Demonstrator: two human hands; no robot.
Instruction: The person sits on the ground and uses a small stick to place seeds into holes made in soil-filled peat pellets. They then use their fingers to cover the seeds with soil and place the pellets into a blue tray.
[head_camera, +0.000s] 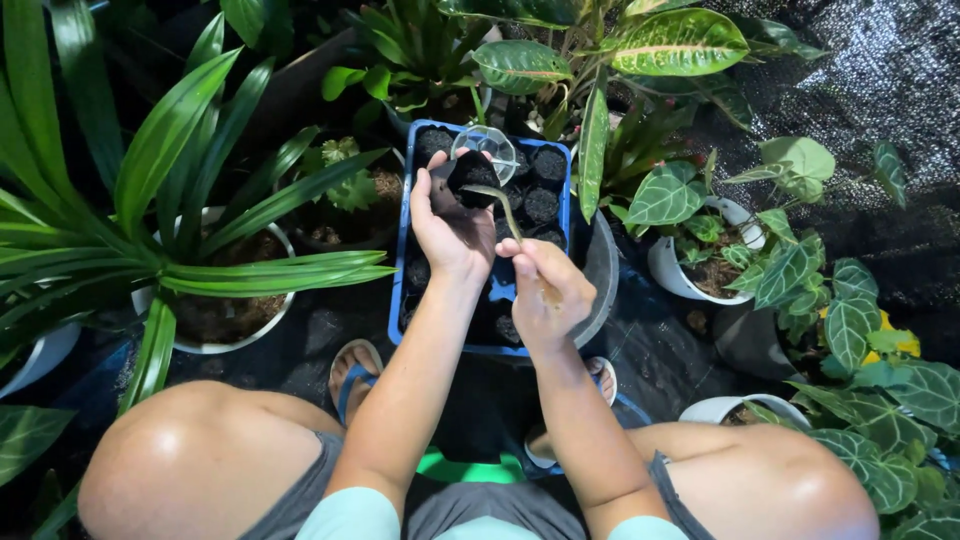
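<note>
I see my left hand (452, 225) curled around a small black plastic pot filled with dark soil (472, 178), fingers wrapped at its side and thumb up along the near wall, so the grip is closed on the pot. The pot is held over the far half of a blue rectangular seedling tray (398, 290). My right hand (548, 292) is pinched shut on the handle of a thin metal spoon (497, 200), thumb and forefinger pressed together; the spoon's bowl reaches up and left to the pot's soil.

Just beyond the left fingertips a clear round plastic lid (487, 146) rests at the tray's far end. The tray's cells hold more small black pots of soil (542, 204), packed to the right of the spoon and below both hands.

Left of the left hand stands a white round pot (222, 346) with a long-leafed green plant (160, 150). Right of the right hand a white pot (668, 275) holds a veined dark-green plant (790, 265), whose leaves crowd that side. A broad variegated leaf (593, 150) hangs over the tray's right edge. My sandalled foot (352, 372) sits under the tray's near corner, on black ground sheeting (660, 350).
</note>
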